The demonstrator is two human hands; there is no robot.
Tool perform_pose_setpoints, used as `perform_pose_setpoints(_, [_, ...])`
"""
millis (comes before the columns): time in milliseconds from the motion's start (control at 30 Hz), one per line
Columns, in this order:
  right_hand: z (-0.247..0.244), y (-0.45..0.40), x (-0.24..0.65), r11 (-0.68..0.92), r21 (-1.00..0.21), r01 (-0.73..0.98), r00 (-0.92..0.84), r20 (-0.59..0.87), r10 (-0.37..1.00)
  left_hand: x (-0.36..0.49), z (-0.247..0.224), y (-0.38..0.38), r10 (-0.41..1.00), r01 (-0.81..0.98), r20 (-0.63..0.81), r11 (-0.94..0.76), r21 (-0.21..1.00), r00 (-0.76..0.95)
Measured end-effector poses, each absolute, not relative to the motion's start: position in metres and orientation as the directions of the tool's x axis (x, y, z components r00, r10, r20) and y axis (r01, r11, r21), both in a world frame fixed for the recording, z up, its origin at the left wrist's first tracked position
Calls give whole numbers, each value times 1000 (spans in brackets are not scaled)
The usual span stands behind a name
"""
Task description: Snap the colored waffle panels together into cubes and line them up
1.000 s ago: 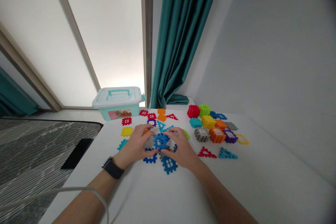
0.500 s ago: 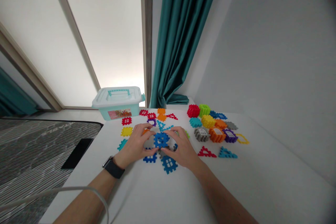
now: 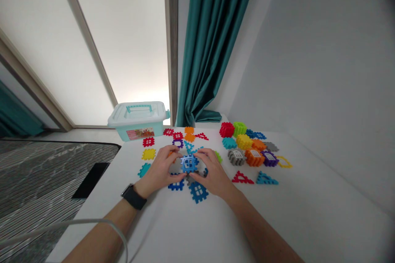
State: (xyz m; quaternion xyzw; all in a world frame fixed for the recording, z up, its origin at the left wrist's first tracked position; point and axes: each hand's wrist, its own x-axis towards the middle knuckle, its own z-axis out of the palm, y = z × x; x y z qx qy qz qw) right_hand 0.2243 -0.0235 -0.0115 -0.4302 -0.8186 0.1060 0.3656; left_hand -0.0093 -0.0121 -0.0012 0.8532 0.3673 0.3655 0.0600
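the left hand (image 3: 159, 171) and the right hand (image 3: 212, 168) curve in from either side, fingertips pressed against a blue interlocking block (image 3: 189, 163) that sits between them on the white table (image 3: 185, 230). the fingers hide part of it, so how many panels are joined is hard to say. to the right, assembled hollow blocks, among them an orange block (image 3: 254, 158) and a red block (image 3: 226, 130), stand clustered. flat pieces, like a blue square panel (image 3: 198, 192) and a red triangular panel (image 3: 241, 178), lie unjoined nearby. a pale teal lidded storage box (image 3: 138, 121) sits at the table's far edge.
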Motion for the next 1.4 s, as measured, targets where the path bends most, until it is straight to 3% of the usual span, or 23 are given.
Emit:
perform_pose_setpoints(533, [-11, -18, 233, 644, -493, 586, -481, 428, 765, -12, 0, -11, 677, 602, 510, -725, 336, 531])
perform_pose_setpoints(900, [-16, -18, 226, 634, -502, 588, -381, 520, 765, -12, -2, -7, 705, 588, 533, -698, 409, 467])
perform_pose_setpoints(1133, [-20, -19, 222, 617, -517, 594, -369, 506, 780, -13, -7, -3, 717, 591, 558, -680, 433, 417])
perform_pose_setpoints(1400, [-17, -20, 223, 604, -531, 594, -392, 465, 794, -20, -7, 1, 661, 633, 592, -712, 304, 460])
